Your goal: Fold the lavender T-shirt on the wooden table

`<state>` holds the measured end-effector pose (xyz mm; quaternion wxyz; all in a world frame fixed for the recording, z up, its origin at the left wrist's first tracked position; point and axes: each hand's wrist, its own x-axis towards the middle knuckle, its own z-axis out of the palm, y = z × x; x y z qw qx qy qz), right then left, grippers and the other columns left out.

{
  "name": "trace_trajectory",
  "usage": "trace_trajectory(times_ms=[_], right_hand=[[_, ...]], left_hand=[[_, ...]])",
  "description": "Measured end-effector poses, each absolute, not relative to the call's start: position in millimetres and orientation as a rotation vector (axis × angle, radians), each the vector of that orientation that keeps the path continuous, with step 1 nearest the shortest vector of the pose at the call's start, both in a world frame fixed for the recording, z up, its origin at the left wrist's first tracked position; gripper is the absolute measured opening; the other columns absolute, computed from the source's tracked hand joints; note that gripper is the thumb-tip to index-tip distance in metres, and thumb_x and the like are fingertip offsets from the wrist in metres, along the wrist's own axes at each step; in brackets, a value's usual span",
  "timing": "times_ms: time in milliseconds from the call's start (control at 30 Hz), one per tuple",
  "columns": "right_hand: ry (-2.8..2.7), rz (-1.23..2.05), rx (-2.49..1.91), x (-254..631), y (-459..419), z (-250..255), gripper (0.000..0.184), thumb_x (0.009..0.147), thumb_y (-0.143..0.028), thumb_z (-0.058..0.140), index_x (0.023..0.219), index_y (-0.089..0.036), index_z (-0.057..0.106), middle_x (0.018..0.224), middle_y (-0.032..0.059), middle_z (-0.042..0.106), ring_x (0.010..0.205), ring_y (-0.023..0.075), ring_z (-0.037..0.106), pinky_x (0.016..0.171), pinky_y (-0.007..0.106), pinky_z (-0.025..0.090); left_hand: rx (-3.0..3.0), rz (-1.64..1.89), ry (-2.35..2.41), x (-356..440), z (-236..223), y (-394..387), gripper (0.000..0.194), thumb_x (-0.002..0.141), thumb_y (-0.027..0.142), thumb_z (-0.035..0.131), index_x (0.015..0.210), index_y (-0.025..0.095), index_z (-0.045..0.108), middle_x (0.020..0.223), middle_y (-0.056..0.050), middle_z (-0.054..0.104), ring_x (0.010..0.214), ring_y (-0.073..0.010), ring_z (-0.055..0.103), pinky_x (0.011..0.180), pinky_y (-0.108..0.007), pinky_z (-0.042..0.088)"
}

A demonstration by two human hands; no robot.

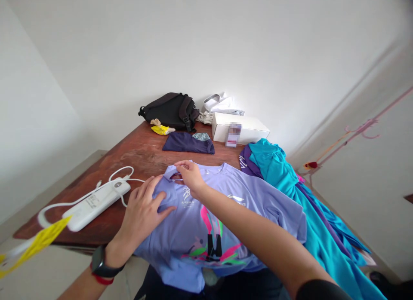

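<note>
A light purple T-shirt (222,197) with a bright printed front lies over the table's near edge, its lower part hanging down. My right hand (191,176) reaches across it and pinches cloth at the left shoulder, where a small gap shows in the fabric. My left hand (143,207) rests on the left side of the shirt, fingers spread and thumb apart. A dark watch (102,263) and a red band circle the left wrist. Cloth beneath the left palm is hidden.
On the wooden table (129,147) lie a white power strip (100,203) with cords, a folded navy garment (180,143), a black bag (171,111), a yellow packet (161,129) and a white box (248,129). Turquoise and purple clothes (271,156) hang off the right edge.
</note>
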<state>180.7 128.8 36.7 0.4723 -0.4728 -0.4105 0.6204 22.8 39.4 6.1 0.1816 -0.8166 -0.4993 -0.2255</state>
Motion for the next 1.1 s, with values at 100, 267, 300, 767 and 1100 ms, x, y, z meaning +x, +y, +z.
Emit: trace_trajectory(times_ms=[100,267,300,767,1100], right_hand=[[-1.057,1.451,-1.08,176.6,129.1,30.4,0.014,0.086,-0.009,0.053,0.082,-0.019,0.062,0.061,-0.0055,0.058,0.056,0.0091,0.063,0.06,0.02,0.055],[-1.053,1.534,-0.973,175.5,121.8,26.9,0.009,0.088,-0.016,0.055,0.09,-0.02,0.063,0.073,-0.0044,0.062,0.057,0.01,0.067,0.054,0.019,0.052],[-1.056,1.522,-0.967,176.1,120.5,27.0,0.008,0.088,-0.017,0.056,0.091,-0.02,0.063,0.075,-0.0042,0.063,0.057,0.0099,0.067,0.054,0.019,0.052],[-1.271,1.29,-0.869,181.9,118.9,14.3,0.011,0.088,-0.024,0.057,0.092,-0.021,0.067,0.086,-0.0003,0.067,0.072,0.0125,0.065,0.065,0.021,0.054],[-1.24,1.324,-0.851,184.6,122.7,6.1,0.012,0.086,-0.026,0.059,0.092,-0.021,0.069,0.086,-0.0004,0.066,0.072,0.0115,0.063,0.068,0.023,0.055]], left_hand=[[-2.181,-0.74,-1.583,33.9,11.3,39.1,0.04,0.081,0.058,0.071,0.075,0.019,0.063,0.123,-0.015,0.059,0.112,-0.0338,0.058,0.09,-0.043,0.048],[-2.052,-0.714,-1.802,48.6,21.0,44.3,0.042,0.086,0.06,0.062,0.07,0.021,0.059,0.089,-0.007,0.06,0.084,-0.0259,0.059,0.073,-0.035,0.044],[-2.045,-0.7,-1.821,50.3,22.7,46.6,0.04,0.087,0.057,0.061,0.069,0.021,0.059,0.085,-0.006,0.059,0.081,-0.0251,0.059,0.071,-0.034,0.042],[-2.133,-0.593,-2.107,53.9,36.0,60.9,0.041,0.093,0.058,0.05,0.075,0.022,0.056,0.074,-0.005,0.068,0.069,-0.0241,0.066,0.054,-0.029,0.028],[-2.343,-0.551,-1.999,42.1,43.3,69.7,0.028,0.095,0.031,0.043,0.071,0.022,0.051,0.076,-0.003,0.066,0.07,-0.019,0.063,0.057,-0.028,0.026]])
